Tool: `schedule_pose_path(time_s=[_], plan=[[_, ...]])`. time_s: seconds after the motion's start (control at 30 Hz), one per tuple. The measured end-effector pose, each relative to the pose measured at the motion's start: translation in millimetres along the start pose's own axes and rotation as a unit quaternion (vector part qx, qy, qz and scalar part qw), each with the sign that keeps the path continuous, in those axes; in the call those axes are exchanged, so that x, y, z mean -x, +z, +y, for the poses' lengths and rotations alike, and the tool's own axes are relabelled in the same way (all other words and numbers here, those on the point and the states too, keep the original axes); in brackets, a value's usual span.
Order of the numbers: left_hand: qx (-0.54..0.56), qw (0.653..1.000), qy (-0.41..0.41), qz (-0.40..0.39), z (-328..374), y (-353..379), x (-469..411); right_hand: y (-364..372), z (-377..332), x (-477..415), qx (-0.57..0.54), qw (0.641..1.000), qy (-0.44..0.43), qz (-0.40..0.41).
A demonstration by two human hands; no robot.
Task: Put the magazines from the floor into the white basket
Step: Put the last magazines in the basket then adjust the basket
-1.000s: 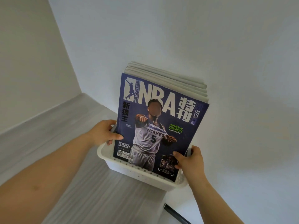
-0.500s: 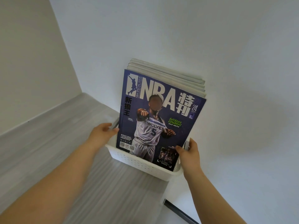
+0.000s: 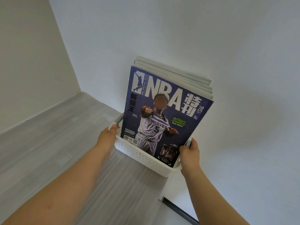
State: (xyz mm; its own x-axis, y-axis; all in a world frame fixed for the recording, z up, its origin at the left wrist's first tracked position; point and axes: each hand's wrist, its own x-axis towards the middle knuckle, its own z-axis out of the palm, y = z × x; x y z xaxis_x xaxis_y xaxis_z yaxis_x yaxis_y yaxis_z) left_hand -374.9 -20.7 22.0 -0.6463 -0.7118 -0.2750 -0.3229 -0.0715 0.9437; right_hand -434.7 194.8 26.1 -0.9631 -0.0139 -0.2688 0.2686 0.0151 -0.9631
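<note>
Two bare forearms reach out. The left grip [image 3: 108, 138] clasps the left end of a white perforated plastic basket [image 3: 146, 157], and the right grip [image 3: 190, 155] curls round its right end. The basket is at the grey wood-grain floor [image 3: 56, 135], beside the white wall [image 3: 178, 30]. A blue NBA magazine [image 3: 162, 119] stands in it, fronting a stack of pale-edged magazines [image 3: 175, 77].

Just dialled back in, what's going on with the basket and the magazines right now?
A person grips the white basket by its two ends, the left hand on the left end and the right hand on the right. A stack of magazines stands upright inside it, a blue NBA cover at the front, close to the white wall. The basket is at the edge of a grey wood-grain surface; whether it rests there or is lifted cannot be told.
</note>
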Motion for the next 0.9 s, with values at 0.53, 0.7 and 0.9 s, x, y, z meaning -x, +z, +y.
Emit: schedule_pose_path(time_s=[0.53,0.7,0.9], plan=[[-0.006,1.000,-0.023,0.009,-7,1,-7,-1,-1,-4,-0.004,1.000,-0.004,0.015],[-0.050,0.998,-0.020,-0.020,-5,-4,-3,-5,-5,-5,-0.004,1.000,0.004,-0.010],[-0.069,0.997,-0.015,0.014,-1,-36,12,-24,-16,2,0.034,0.998,0.013,-0.049]])
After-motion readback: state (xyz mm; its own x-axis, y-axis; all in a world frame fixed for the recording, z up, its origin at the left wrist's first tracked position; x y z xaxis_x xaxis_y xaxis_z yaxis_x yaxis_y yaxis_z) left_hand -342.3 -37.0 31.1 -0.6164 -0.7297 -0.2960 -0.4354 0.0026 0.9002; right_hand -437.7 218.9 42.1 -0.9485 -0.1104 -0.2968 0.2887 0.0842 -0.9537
